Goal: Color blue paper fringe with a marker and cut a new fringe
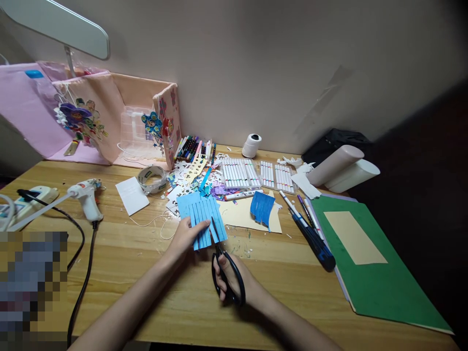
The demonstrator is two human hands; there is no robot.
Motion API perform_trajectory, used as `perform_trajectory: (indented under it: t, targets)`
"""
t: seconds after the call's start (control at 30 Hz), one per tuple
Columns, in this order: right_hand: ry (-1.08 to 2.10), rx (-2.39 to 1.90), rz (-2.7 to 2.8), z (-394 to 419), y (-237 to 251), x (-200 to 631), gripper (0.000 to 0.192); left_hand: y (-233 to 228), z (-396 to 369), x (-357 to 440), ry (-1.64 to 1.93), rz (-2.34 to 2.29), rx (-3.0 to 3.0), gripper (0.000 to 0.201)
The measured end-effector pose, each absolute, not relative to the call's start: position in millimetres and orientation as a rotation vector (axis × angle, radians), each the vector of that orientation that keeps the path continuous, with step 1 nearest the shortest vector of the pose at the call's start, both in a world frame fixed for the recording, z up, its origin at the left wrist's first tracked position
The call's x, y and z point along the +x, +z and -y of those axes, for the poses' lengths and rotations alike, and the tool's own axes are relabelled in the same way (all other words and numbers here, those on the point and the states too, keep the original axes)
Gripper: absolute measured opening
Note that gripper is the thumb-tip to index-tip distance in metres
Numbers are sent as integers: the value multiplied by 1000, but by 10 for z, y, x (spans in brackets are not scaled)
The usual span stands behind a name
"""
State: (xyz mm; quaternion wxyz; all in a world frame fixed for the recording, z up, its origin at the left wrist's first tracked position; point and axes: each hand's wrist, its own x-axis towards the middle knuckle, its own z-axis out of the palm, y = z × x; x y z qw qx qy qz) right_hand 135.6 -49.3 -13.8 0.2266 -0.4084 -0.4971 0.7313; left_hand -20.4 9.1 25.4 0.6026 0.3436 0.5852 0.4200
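Note:
My left hand [186, 237] pinches the near left edge of a light blue sheet of paper [202, 214] that is slit into parallel strips. My right hand [234, 282] grips black-handled scissors [224, 265], its fingers through the loops. The blades point away from me and lie in the paper's near edge, between two strips. Both hands hover just above the wooden desk [153, 287].
A darker blue paper piece [262, 207] lies on cream card. Marker trays [241, 173], paper scraps, a tape roll [152, 178], a glue gun [86, 195] with its cable, a green folder [369, 263], a blue-handled tool [314, 241] and pink fabric boxes surround the work area.

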Motion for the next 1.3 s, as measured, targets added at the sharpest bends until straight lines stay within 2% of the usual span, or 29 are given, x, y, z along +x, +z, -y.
perform_trajectory:
  t: [0.2,0.53,0.8,1.07,1.3]
  targets:
    - [2001,-1199,1364,494,-190,1359,61,222,-108,-218,997,-1353,816,35]
    - [2047,-1093,1231,491,-77,1324,73,233,-74,-197,901,-1324,833,34]
    - [1990,-1157,1203,491,-81,1294,66,214,-69,-186,939,-1305,832,35]
    - [1987,-1124,1206,454,-91,1310,74,191,-45,-182,900,-1210,813,33]
    - [1943,-1199,1243,431,-52,1317,68,199,-40,-167,907,-1222,797,34]
